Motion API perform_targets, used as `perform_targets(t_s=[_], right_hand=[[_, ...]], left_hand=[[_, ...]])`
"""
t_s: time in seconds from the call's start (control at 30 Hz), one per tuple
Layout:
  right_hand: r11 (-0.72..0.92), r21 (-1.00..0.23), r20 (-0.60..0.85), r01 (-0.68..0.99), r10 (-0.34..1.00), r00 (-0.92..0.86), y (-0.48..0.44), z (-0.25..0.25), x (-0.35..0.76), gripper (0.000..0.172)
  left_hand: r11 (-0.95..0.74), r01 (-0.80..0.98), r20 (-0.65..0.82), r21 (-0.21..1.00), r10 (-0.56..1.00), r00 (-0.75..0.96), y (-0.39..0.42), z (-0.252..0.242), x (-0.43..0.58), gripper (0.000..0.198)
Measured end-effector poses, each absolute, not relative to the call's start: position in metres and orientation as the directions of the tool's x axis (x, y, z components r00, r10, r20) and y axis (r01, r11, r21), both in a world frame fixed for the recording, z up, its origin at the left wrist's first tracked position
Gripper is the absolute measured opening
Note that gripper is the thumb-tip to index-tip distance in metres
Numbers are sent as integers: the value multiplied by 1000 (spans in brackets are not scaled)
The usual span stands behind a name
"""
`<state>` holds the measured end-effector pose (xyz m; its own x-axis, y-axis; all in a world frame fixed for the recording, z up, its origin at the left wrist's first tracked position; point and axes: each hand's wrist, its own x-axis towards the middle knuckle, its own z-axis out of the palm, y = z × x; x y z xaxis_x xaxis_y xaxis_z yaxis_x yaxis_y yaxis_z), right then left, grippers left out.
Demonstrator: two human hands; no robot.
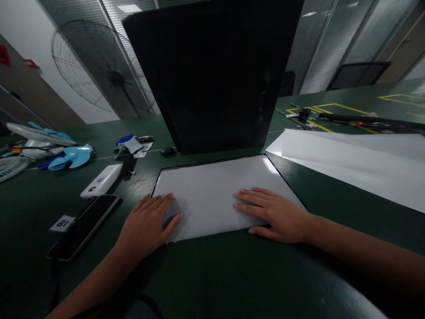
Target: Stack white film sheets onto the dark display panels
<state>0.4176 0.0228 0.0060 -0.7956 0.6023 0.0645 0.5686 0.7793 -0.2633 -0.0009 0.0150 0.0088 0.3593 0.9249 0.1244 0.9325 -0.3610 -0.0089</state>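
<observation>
the left hand (146, 223) lies palm down with fingers lightly spread and thumb held away, its fingertips on the left side of a glossy white rectangular sheet with a thin dark edge (206, 199). the right hand (277, 215) lies likewise, fingers fanned, over the sheet's near right part; neither hand pinches anything. the sheet lies flat between and beyond the two hands on a dark green table (226, 274). to steady it well, i would keep both palms low and the weight even, since a slick surface would likely slide or swivel if one side were pushed harder.

straight ahead of both hands, just past the sheet's far edge, a large black upright panel (215, 79) limits forward reach. beyond the right hand, a big creased white paper (348, 164) comes close to the sheet's far right corner and could snag. left of the left hand lies a dark-screened flat phone (88, 228), near enough for the forearm to knock; farther off are a white rounded plastic box (101, 180) and a small black mouse (167, 151).
</observation>
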Motion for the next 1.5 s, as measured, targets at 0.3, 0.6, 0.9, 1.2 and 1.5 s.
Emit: perform_targets(t_s=[0.3, 0.6, 0.9, 1.2, 1.5], right_hand=[[775, -295, 68, 559, 601, -796, 26, 1, 422, 75], [680, -127, 252, 722, 726, -640, 68, -3, 471, 62], [41, 1, 215, 999, 976, -41, 124, -17, 611, 79], [-115, -26, 36, 993, 993, 115, 128, -13, 617, 78], [-216, 66, 47, 974, 976, 213, 117, 7, 595, 56]], left_hand=[[-352, 936, 87, -14, 932, 352, 15, 6, -3, 83], [-362, 931, 130, -52, 922, 365, 15, 8, -2, 76], [-536, 843, 110, -46, 836, 537, 16, 1, -11, 77], [-758, 652, 115, -14, 647, 754, 15, 0, -11, 90], [-733, 679, 82, 50, 680, 728, 13, 1, -5, 74]])
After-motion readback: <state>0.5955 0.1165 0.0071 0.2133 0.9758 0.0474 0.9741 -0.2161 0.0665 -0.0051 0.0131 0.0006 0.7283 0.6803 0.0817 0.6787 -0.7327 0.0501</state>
